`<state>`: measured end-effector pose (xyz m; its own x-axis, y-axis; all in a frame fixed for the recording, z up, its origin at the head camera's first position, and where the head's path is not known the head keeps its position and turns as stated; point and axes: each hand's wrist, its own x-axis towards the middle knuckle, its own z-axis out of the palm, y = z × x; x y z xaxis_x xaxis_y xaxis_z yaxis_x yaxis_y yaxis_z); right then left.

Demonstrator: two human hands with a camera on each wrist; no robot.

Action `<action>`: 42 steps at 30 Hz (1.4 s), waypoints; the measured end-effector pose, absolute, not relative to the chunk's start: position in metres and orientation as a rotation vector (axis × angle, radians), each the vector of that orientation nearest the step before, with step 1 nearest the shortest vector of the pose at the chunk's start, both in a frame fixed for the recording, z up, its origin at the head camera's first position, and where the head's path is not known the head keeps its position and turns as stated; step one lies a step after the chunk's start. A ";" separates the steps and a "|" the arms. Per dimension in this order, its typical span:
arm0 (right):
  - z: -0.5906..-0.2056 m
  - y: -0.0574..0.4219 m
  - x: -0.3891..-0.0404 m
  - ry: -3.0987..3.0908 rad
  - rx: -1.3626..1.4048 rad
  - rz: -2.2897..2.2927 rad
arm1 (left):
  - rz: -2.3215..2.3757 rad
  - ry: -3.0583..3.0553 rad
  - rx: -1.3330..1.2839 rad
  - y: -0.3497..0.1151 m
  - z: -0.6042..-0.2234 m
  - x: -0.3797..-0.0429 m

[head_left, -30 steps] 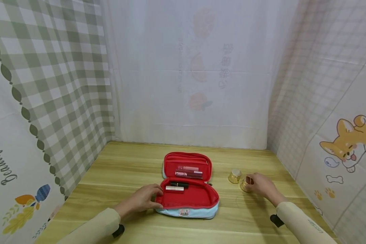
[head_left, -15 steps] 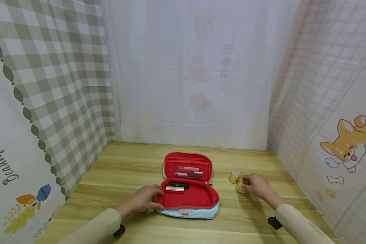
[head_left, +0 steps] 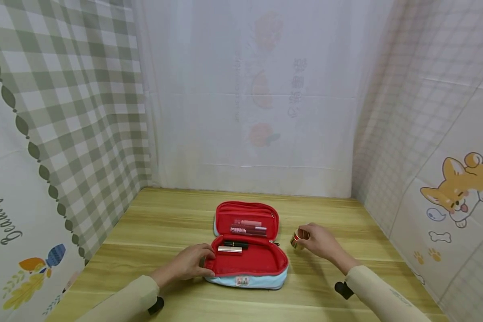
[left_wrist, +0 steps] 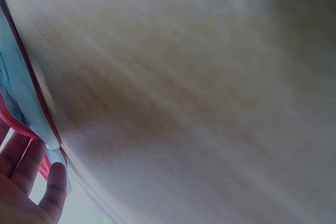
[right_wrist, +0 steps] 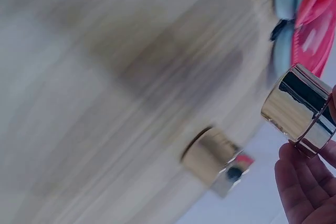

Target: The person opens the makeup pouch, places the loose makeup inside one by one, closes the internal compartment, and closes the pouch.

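An unzipped pouch (head_left: 265, 281), light blue outside and red inside, lies on the table with its lid folded back. My left hand (head_left: 191, 263) grips its left end, fingers over the rim. A silver tube (head_left: 230, 249) and a black tube (head_left: 235, 244) lie inside, left of the middle. My right hand (head_left: 321, 242), just right of the pouch, holds a small shiny gold jar (head_left: 295, 240) between thumb and fingers. In the right wrist view a second gold jar (right_wrist: 207, 153) stands on the table; in the head view the right hand hides it.
The lid's mesh pocket (head_left: 248, 230) holds several slim pink and dark tubes. A zipper pull (head_left: 277, 244) sticks out at the pouch's right side. The wooden table (head_left: 169, 214) is bounded by a checked cloth (head_left: 96, 112) left, a white curtain (head_left: 209, 147) behind and a dog-print cloth right.
My right hand has moved left towards the pouch, carrying one gold jar past the other. My left hand has stayed at the pouch's left end.
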<state>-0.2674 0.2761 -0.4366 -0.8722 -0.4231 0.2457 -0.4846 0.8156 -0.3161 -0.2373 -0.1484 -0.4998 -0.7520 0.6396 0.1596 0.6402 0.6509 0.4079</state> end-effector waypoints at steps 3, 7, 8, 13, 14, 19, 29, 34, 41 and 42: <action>-0.432 0.263 -0.268 -2.844 0.717 0.587 | -0.709 -2.849 -1.107 -0.148 -0.499 -0.237; -0.428 0.244 -0.269 -2.845 0.746 0.600 | -0.719 -2.853 -1.108 -0.148 -0.498 -0.236; -0.427 0.239 -0.270 -2.843 0.758 0.609 | -0.719 -2.856 -1.107 -0.148 -0.498 -0.236; -0.429 0.218 -0.270 -2.828 0.823 0.654 | -0.719 -2.858 -1.103 -0.148 -0.498 -0.236; -0.429 0.214 -0.270 -2.821 0.845 0.660 | -0.716 -2.856 -1.104 -0.148 -0.498 -0.236; -0.433 0.197 -0.269 -2.797 0.959 0.649 | -0.716 -2.850 -1.108 -0.149 -0.497 -0.235; -0.439 0.176 -0.265 -2.802 1.037 0.579 | -0.702 -2.846 -1.111 -0.148 -0.494 -0.232; -0.439 0.168 -0.264 -2.805 1.076 0.531 | -0.699 -2.848 -1.113 -0.147 -0.493 -0.232; -0.449 0.160 -0.261 -2.862 1.069 0.436 | -0.702 -2.875 -1.101 -0.147 -0.494 -0.234; -0.451 0.160 -0.261 -2.867 1.059 0.426 | -0.702 -2.878 -1.100 -0.147 -0.494 -0.234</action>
<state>-0.2606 0.1598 -0.4514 -0.7631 -0.6295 0.1464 -0.6449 0.7266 -0.2371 -0.2340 -0.1473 -0.4939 -0.7574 0.6382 0.1377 0.6299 0.6589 0.4112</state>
